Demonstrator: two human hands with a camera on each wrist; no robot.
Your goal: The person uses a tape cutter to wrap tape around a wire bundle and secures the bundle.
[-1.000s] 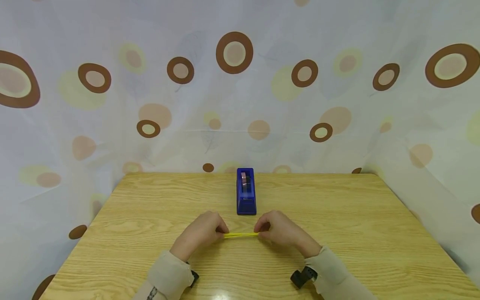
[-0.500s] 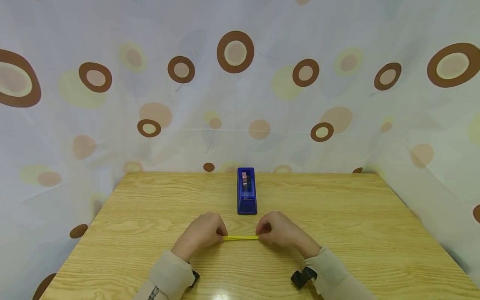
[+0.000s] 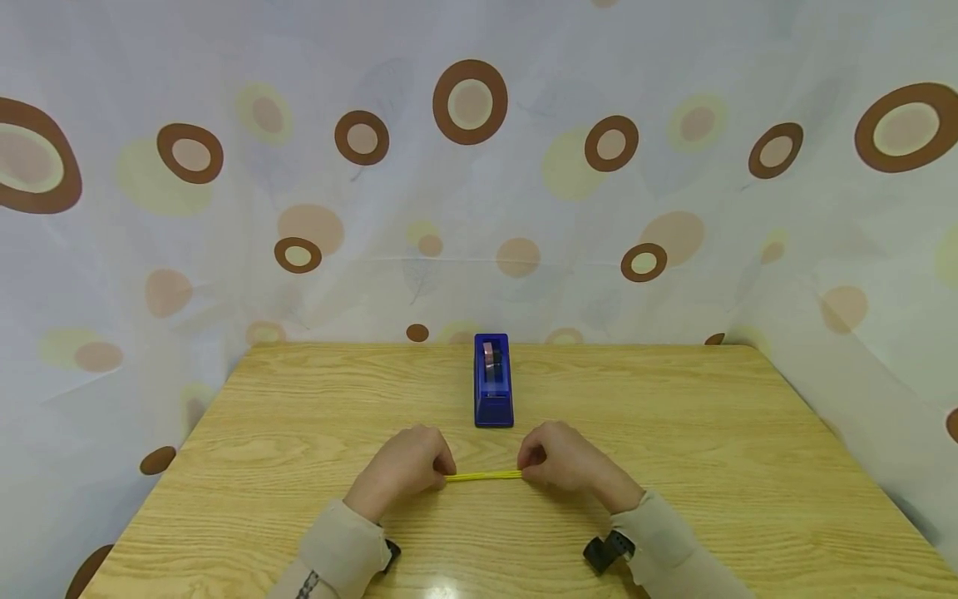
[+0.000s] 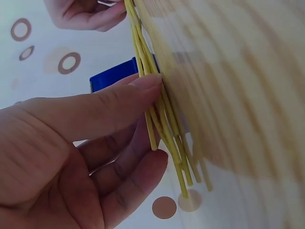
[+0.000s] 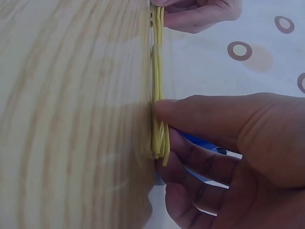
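A bundle of thin yellow strands [image 3: 483, 476], like wires, runs crosswise between my hands, low over the table. My left hand [image 3: 410, 460] pinches its left end; in the left wrist view the thumb presses on the strands [image 4: 164, 114], whose loose ends fan out past the fingers. My right hand [image 3: 563, 457] pinches the other end between thumb and fingertips. There, in the right wrist view, the strand tips [image 5: 161, 143] sit close together just beyond the thumb. A pale shiny patch shows on the bundle between the hands.
Just beyond the hands stands a blue tape dispenser [image 3: 494, 408] with a roll of tape in it. The wooden table [image 3: 659, 416] reaches back to a patterned cloth [image 3: 569, 308], which also rises at both sides.
My right hand has shifted slightly right, so more of the yellow bundle shows between the hands. The bundle now lies slightly nearer to me. The tape dispenser stays put.
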